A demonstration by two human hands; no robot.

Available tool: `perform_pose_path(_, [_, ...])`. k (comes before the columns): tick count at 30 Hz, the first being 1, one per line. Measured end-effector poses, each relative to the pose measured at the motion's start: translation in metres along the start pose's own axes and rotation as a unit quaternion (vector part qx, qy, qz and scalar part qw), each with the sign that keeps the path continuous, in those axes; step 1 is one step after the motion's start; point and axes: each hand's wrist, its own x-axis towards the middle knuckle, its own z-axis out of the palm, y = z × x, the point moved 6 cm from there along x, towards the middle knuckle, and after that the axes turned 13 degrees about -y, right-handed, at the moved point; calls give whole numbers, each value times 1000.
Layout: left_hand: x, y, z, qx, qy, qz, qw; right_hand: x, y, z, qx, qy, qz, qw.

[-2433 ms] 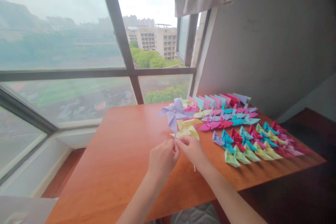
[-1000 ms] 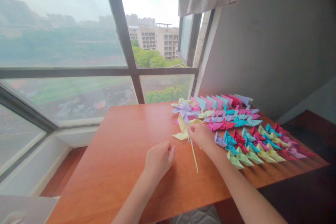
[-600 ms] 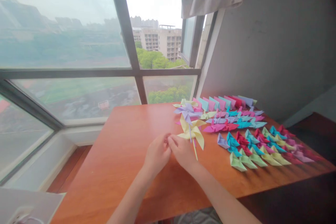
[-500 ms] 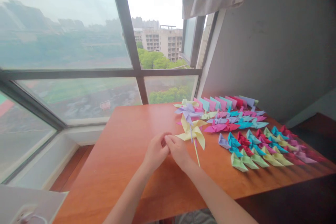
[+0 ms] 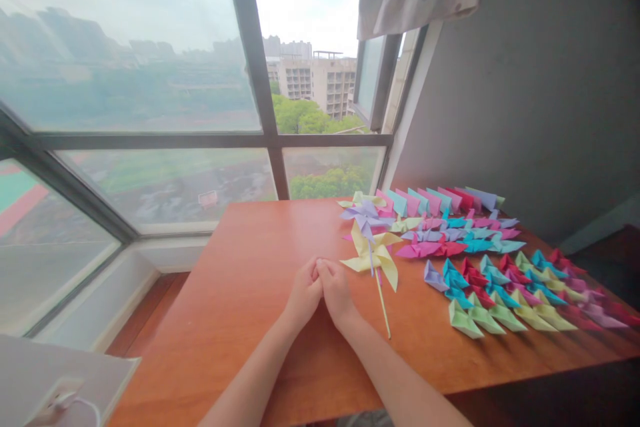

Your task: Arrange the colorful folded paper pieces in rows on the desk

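Observation:
My left hand and my right hand meet above the wooden table, fingertips together and fingers curled. Whatever may be between them is hidden from me. Just right of my right hand lies a yellow paper pinwheel with a thin yellow stick. Behind it sits a purple pinwheel, and part of a pale green pinwheel shows farther back.
Rows of folded paper boats in several colours cover the table's right side. Paper cranes lie behind them, with upright folded pieces at the back. The wooden table borders a window. A socket with a white cable is at lower left.
The view has shifted slightly, so the table and paper pieces appear a little farther right. My hands stay joined, with the fingers still closed together.

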Motion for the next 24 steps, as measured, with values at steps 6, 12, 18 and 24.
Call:
perform_pose_path(6, [-5,4,-5,34,2,-8,999,-2,-4,5,10,-17,0,1000])
perform_pose_path(12, [-8,9,-7,61,6,-9,998,-3,-4,7,18,-22,0,1000])
perform_pose_path(18, [-6,7,-5,83,2,-10,996,-2,-2,7,12,-24,4,1000])
perform_pose_path(24, [-23,15,-13,153,17,-29,988,-2,4,11,-4,-53,9,999])
